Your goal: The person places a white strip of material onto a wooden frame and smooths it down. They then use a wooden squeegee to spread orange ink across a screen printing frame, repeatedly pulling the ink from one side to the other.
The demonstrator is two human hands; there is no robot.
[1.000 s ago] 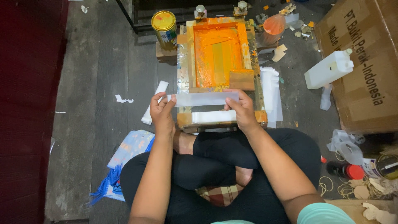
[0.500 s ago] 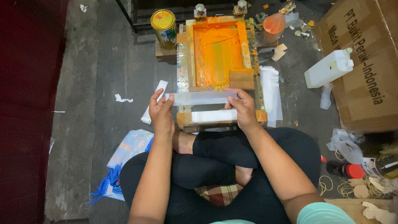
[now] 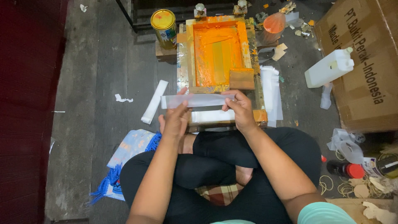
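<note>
I sit cross-legged on the floor before a wooden screen-printing frame (image 3: pixel 183 62) whose mesh is coated in orange ink. My left hand (image 3: pixel 176 118) and my right hand (image 3: pixel 239 108) hold a long translucent plastic strip (image 3: pixel 199 101) level between them, just in front of the frame's near edge. The left hand grips it near the left end, the right hand pinches the right end. A wooden squeegee block (image 3: pixel 241 79) rests on the frame's near right corner. A white strip (image 3: pixel 211 116) lies on the board under my hands.
A yellow-lidded tin (image 3: pixel 164 25) stands left of the frame. A stack of white strips (image 3: pixel 271 89) lies to its right, another strip (image 3: pixel 154 101) to its left. A white jerrycan (image 3: pixel 329 66), a large cardboard box (image 3: pixel 365 62), a blue-fringed cloth (image 3: pixel 124 155) and bottles (image 3: pixel 346 169) surround me.
My left hand has slid inward along the strip and dropped a little lower. The strip's left end now sticks out past the hand. The right hand barely moved.
</note>
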